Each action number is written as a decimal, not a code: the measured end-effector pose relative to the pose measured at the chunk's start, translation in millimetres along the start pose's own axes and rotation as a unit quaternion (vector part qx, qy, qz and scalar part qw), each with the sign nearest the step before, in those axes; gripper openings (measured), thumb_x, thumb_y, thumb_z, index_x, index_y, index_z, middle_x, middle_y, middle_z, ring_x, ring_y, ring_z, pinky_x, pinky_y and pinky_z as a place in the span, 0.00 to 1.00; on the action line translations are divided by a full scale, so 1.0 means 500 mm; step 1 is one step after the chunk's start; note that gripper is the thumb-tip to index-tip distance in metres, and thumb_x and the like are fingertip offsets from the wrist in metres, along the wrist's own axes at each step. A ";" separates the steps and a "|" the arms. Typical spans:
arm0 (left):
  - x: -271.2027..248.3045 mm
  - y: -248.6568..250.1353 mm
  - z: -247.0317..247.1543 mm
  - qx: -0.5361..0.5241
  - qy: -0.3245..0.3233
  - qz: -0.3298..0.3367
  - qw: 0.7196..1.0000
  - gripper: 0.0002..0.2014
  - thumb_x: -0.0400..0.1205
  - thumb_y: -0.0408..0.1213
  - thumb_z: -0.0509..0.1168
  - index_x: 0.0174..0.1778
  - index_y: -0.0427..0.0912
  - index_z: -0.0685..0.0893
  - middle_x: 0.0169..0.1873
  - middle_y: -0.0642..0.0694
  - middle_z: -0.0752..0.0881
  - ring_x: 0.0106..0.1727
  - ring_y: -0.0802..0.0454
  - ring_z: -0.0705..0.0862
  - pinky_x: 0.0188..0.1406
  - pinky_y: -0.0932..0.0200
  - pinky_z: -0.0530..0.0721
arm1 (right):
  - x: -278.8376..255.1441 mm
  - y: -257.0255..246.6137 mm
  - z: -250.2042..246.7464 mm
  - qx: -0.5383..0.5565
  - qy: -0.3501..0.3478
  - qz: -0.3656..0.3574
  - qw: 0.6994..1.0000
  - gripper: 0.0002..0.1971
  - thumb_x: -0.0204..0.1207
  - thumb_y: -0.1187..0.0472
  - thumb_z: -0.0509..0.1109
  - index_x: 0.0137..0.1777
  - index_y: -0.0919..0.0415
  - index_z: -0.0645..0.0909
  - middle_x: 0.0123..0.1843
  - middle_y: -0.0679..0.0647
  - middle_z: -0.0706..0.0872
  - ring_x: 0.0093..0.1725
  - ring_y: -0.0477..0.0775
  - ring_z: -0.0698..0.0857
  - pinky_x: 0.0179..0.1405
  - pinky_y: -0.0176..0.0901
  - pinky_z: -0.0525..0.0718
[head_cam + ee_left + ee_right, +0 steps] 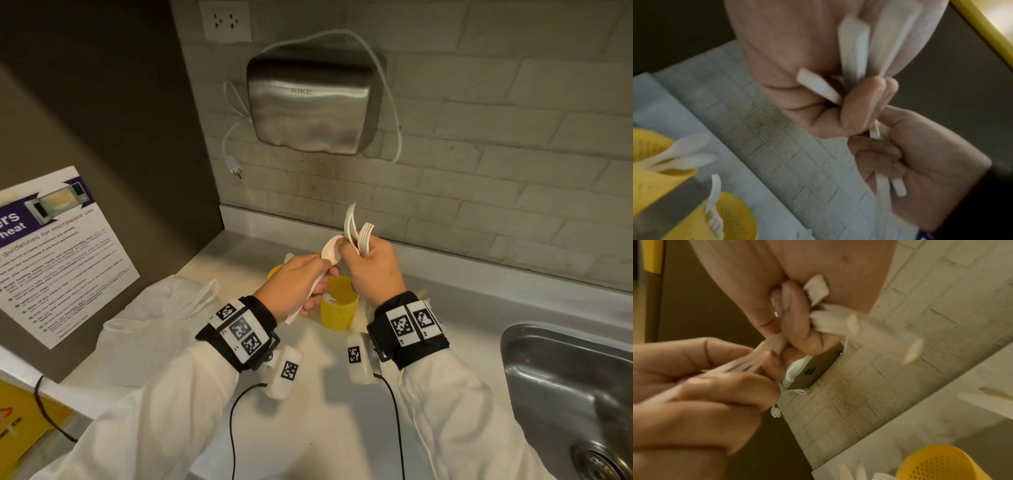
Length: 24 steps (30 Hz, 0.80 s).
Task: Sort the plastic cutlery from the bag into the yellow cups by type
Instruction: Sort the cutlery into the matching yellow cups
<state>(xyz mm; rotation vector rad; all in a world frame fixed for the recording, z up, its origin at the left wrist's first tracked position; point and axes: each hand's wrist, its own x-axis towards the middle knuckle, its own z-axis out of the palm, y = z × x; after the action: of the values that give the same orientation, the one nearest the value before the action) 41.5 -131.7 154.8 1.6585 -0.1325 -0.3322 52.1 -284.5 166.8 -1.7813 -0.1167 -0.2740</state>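
Both hands are raised over the counter. My left hand (323, 279) grips white plastic spoons (330, 251), bowls up, with their handles (855, 45) sticking out below the palm. My right hand (356, 250), touching the left, grips a cutlery bundle (358, 228) of forks and other white pieces that point up; its handle ends (817, 288) show under the curled fingers (793, 318). A yellow perforated cup (339, 305) stands just below the hands. A second yellow cup (651, 172) holds spoons, and a fork (715, 203) leans in the other cup (735, 222). The white bag (154, 318) lies to the left.
A steel sink (565, 373) sits at the right of the counter. A metal hand dryer (311, 102) hangs on the tiled wall behind, its cord dangling. A microwave poster (58, 253) leans at the left. Wrist-camera cables trail along the counter's near side.
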 end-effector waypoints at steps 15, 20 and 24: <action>0.008 0.063 -0.009 0.168 0.149 0.174 0.959 0.21 0.85 0.42 0.71 0.39 0.27 0.76 0.23 0.39 0.82 0.20 0.54 0.79 0.29 0.57 0.79 | -0.044 -0.008 0.005 0.094 -0.215 0.126 0.964 0.08 0.80 0.59 0.59 0.42 0.58 0.78 0.28 0.50 0.67 0.22 0.48 0.60 0.22 0.37 0.56; 0.007 0.042 -0.007 0.139 0.131 0.151 0.970 0.16 0.88 0.40 0.68 0.40 0.32 0.76 0.24 0.41 0.78 0.20 0.56 0.76 0.28 0.58 0.76 | -0.040 0.001 -0.011 0.158 -0.131 0.136 0.969 0.17 0.84 0.63 0.51 0.57 0.71 0.80 0.35 0.67 0.80 0.25 0.62 0.79 0.27 0.60 0.86; 0.000 0.047 0.005 0.151 0.053 0.142 0.977 0.17 0.89 0.39 0.67 0.34 0.42 0.73 0.23 0.47 0.79 0.20 0.57 0.76 0.24 0.62 0.75 | -0.034 0.008 -0.014 0.129 -0.151 0.131 0.971 0.20 0.89 0.54 0.52 0.60 0.65 0.83 0.40 0.72 0.88 0.34 0.69 0.87 0.43 0.81 0.88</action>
<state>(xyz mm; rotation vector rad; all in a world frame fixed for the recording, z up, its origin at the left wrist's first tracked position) 43.6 -136.9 178.0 1.9238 -0.3492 -0.0046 35.9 -290.9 160.2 -1.5478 -0.1243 0.1971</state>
